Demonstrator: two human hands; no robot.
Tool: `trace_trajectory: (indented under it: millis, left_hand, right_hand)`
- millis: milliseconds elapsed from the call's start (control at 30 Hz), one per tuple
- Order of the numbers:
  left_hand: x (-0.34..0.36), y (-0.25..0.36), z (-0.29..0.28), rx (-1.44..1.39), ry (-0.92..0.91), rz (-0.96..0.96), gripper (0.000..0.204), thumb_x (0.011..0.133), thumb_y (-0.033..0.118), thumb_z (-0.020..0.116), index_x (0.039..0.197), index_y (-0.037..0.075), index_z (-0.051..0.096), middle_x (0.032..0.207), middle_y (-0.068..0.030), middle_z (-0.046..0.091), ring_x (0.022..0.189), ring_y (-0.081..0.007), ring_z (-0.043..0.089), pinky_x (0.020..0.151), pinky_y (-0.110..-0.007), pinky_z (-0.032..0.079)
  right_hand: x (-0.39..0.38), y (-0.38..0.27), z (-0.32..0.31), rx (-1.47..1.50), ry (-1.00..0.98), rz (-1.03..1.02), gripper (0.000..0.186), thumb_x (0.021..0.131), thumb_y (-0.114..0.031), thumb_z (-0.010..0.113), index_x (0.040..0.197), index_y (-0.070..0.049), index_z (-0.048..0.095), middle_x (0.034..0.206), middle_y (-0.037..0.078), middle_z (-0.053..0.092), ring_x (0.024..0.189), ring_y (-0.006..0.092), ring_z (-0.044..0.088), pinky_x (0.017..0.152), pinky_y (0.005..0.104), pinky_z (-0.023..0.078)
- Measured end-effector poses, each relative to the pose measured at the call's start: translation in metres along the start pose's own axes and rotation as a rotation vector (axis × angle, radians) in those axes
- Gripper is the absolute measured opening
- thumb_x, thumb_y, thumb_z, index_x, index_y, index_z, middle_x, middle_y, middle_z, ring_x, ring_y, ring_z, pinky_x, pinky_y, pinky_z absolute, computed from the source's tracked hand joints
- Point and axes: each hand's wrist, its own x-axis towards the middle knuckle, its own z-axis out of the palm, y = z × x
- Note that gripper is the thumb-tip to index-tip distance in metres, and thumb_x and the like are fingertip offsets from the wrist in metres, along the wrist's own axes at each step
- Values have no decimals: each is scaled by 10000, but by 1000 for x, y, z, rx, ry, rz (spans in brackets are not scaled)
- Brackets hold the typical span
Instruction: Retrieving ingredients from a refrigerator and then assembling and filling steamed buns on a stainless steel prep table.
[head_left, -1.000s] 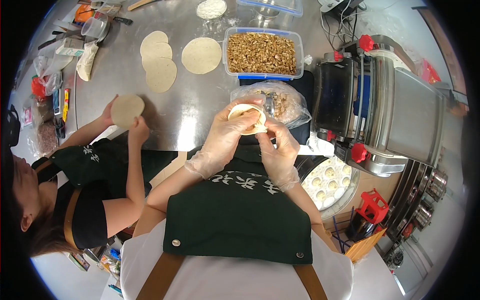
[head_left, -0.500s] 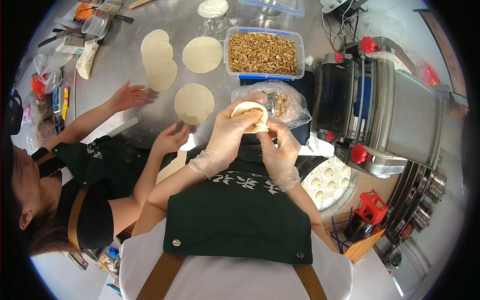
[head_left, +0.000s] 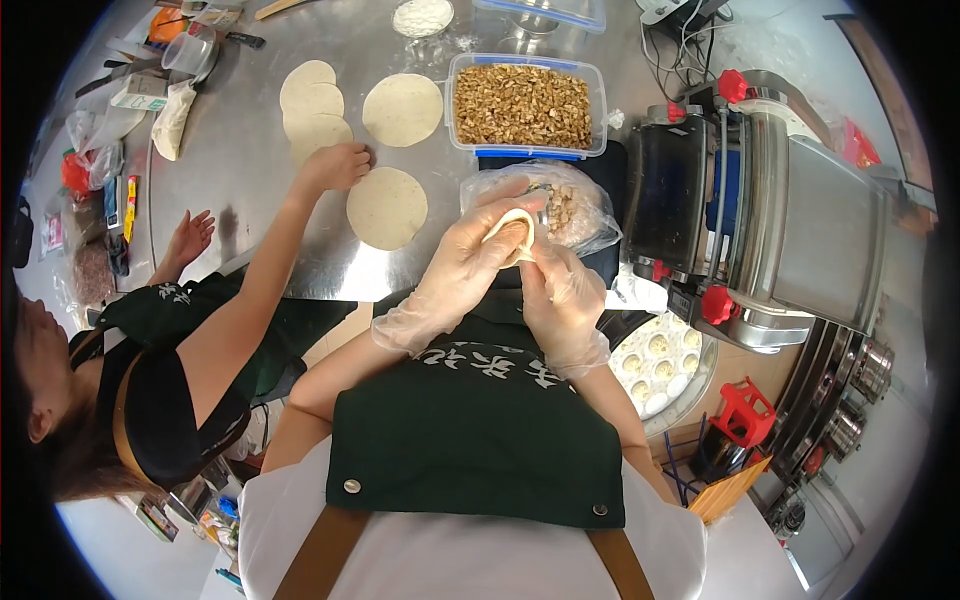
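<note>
Both my hands wear clear plastic gloves. My left hand (head_left: pixel 458 262) is wrapped round a filled dough wrapper (head_left: pixel 522 219), with its thumb pressed on the filling. At the wrapper's right edge, my right hand (head_left: pixel 562 290) pinches the dough between thumb and fingers. The wrapper is cupped, its rim drawn up. Just beyond my hands lies a clear bag of chunky pale filling (head_left: pixel 572 210). A flat round dough sheet (head_left: pixel 387 208) rests on the steel table to the left, another dough sheet (head_left: pixel 402 110) farther back.
A plastic box of chopped walnuts (head_left: pixel 522 105) stands behind the bag. A rolling machine (head_left: pixel 740 200) fills the right. Below it is a round tray of filled dough pieces (head_left: pixel 705 385). At left, a co-worker's hand (head_left: pixel 340 166) reaches over overlapping dough sheets (head_left: pixel 312 100).
The wrapper has turned and its rim is drawn more closed round the filling. The co-worker's near hand moved up to the dough sheets; their other hand drew back left.
</note>
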Motion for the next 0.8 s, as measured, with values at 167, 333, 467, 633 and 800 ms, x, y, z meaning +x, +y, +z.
trace_trajectory:
  millis: [167, 333, 467, 633, 800]
  left_hand:
    - [9, -10, -8, 342, -169, 271, 331, 1006, 138, 514, 1306, 9, 571, 1417, -173, 460, 1322, -261, 446, 1039, -358, 412]
    - [9, -6, -12, 354, -204, 238, 350, 1004, 105, 493, 1344, 35, 534, 1454, -165, 418, 1354, -262, 409, 1070, -355, 383]
    - [13, 3, -20, 408, -322, 172, 436, 986, 50, 491, 1420, 70, 467, 1506, -140, 357, 1376, -235, 377, 1093, -345, 362]
    - [17, 10, -21, 674, -343, 282, 421, 985, 75, 496, 1406, 60, 476, 1484, -160, 379, 1336, -242, 428, 1062, -341, 383]
    - [13, 5, -2, 254, -82, 171, 390, 993, 117, 510, 1375, 37, 501, 1421, -148, 463, 1275, -213, 483, 1008, -329, 422]
  right_hand:
    - [-3, -3, -1, 159, -12, 220, 326, 760, 68, 726, 1050, -23, 606, 863, 124, 699, 665, 216, 683, 601, 282, 530]
    - [0, 4, -5, 104, -59, 50, 288, 789, 58, 717, 1039, -13, 593, 851, 102, 699, 666, 171, 676, 607, 268, 527]
    - [3, 2, -8, 41, -80, -67, 267, 800, 41, 720, 1027, -21, 594, 847, 109, 698, 666, 163, 676, 612, 262, 530]
    - [4, -4, -9, 171, -139, 228, 182, 818, 53, 701, 970, 5, 613, 828, 127, 695, 679, 146, 682, 618, 258, 534]
    - [-3, 0, 1, 379, 88, 328, 215, 804, 53, 706, 1007, 26, 641, 785, 150, 693, 627, 199, 686, 569, 287, 521]
